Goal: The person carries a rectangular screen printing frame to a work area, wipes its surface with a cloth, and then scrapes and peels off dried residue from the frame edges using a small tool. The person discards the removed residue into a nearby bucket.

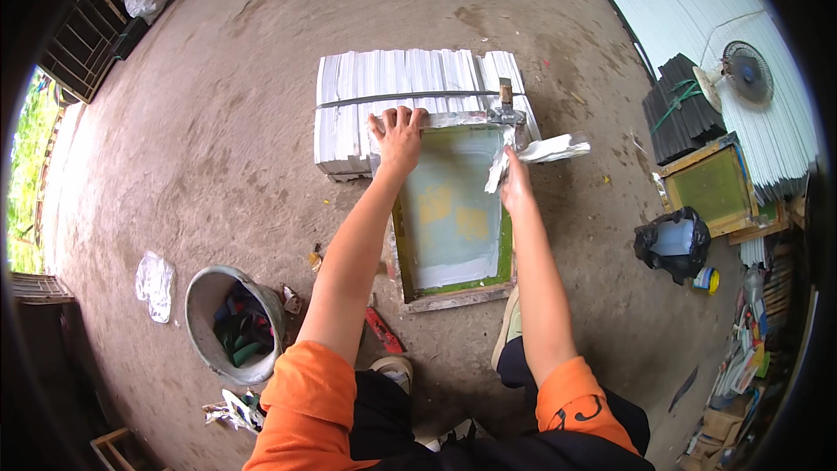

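Note:
A screen-printing frame (510,249) with green-edged mesh stands in front of me, its far end against a strapped stack of white sheets (397,78). Yellowish patches show through the pale mesh. My left hand (400,138) hooks its fingers over the frame's far bar, near the left corner. At the far right corner is a metal clamp (506,105). Close beside the right side bar, my right hand (516,176) is closed around a ragged, white-coated flat piece (556,149); whether it is cloth or a tool I cannot tell.
To the left stand a grey bucket (199,318) of dark cloths and a crumpled plastic bag (155,286). A red tool (384,330) lies near my left shoe. On the right are another frame (711,187), a black-bagged container (673,240), a fan (747,74) and tall sheet stacks (680,0).

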Available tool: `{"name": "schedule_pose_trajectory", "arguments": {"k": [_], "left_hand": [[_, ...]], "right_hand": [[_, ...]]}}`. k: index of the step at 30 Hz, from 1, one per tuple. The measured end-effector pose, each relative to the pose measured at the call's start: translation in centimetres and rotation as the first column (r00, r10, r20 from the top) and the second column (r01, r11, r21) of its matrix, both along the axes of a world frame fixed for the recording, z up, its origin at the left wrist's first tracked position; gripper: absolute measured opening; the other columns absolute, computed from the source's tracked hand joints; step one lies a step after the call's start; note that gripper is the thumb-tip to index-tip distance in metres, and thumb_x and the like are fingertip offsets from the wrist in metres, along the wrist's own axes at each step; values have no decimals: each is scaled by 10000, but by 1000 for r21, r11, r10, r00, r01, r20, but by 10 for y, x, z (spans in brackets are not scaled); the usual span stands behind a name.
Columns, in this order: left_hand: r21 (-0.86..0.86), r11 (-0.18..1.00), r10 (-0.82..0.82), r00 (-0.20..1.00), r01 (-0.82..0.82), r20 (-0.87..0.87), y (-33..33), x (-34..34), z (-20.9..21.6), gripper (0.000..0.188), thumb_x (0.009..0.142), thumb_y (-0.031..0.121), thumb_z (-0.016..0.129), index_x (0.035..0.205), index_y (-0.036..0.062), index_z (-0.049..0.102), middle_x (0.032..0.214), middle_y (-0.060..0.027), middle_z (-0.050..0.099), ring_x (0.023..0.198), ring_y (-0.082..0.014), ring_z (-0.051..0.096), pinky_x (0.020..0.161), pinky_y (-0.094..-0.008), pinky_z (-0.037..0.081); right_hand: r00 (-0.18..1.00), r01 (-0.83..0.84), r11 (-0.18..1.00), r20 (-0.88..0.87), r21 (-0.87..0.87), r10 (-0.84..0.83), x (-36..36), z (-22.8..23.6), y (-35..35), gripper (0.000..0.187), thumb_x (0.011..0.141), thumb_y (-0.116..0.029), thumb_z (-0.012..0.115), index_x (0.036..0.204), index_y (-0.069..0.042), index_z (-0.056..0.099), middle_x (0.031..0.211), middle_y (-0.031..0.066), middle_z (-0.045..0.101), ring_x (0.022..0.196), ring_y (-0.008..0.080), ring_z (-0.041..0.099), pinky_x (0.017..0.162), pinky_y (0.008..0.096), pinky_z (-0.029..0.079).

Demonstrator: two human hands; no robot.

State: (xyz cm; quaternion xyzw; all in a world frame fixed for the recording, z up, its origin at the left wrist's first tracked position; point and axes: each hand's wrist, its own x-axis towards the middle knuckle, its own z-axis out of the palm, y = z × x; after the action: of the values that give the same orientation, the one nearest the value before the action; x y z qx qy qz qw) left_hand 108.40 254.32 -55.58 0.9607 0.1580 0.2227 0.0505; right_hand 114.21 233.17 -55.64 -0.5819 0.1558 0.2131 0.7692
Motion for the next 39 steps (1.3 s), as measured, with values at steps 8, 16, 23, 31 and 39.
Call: {"name": "schedule_pose_trajectory", "arguments": {"k": [8, 16, 23, 31, 39], "left_hand": [[-104, 994, -32, 999, 30, -23, 5, -4, 4, 375, 838, 388, 527, 1143, 184, 450, 1126, -71, 420, 1150, -307, 317, 989, -631, 87], [-144, 990, -28, 987, 4, -160, -4, -1, 13, 443, 889, 476, 391, 1207, 170, 429, 1202, -101, 397, 1188, -325, 284, 987, -632, 75], [-93, 996, -12, 999, 7, -49, -2, -4, 11, 376, 879, 426, 447, 1148, 163, 455, 1144, -95, 423, 1151, -321, 310, 975, -631, 103], [-79, 997, 0, 1000, -2, -29, -2, -6, 10, 395, 873, 434, 454, 1156, 158, 464, 1144, -92, 430, 1153, -309, 311, 976, -629, 106], [-87, 996, 5, 998, -11, -69, -2, -7, 14, 407, 865, 440, 467, 1155, 154, 465, 1164, -96, 426, 1151, -315, 325, 980, -627, 99]], "right_hand": [[938, 219, 969, -247, -113, -241, 48, 8, 31, 207, 891, -282, 492, 781, -107, 474, 541, -15, 349, 392, 100, 292, 395, 285, 248], [955, 269, 938, -70, -217, -290, 47, 0, 23, 145, 805, -162, 527, 697, -67, 514, 514, -17, 351, 401, 99, 326, 386, 266, 251], [912, 404, 881, 33, -248, -409, 28, 5, 42, 129, 785, -141, 534, 698, -55, 492, 513, -23, 342, 387, 95, 304, 374, 260, 235], [913, 408, 899, 67, -159, -403, 16, 15, 45, 134, 830, -144, 521, 739, -66, 461, 514, -56, 286, 385, 66, 270, 372, 250, 230], [894, 445, 891, 95, -87, -438, 9, 12, 49, 160, 835, -165, 519, 726, -58, 470, 489, -52, 319, 375, 70, 285, 365, 254, 229]]}}
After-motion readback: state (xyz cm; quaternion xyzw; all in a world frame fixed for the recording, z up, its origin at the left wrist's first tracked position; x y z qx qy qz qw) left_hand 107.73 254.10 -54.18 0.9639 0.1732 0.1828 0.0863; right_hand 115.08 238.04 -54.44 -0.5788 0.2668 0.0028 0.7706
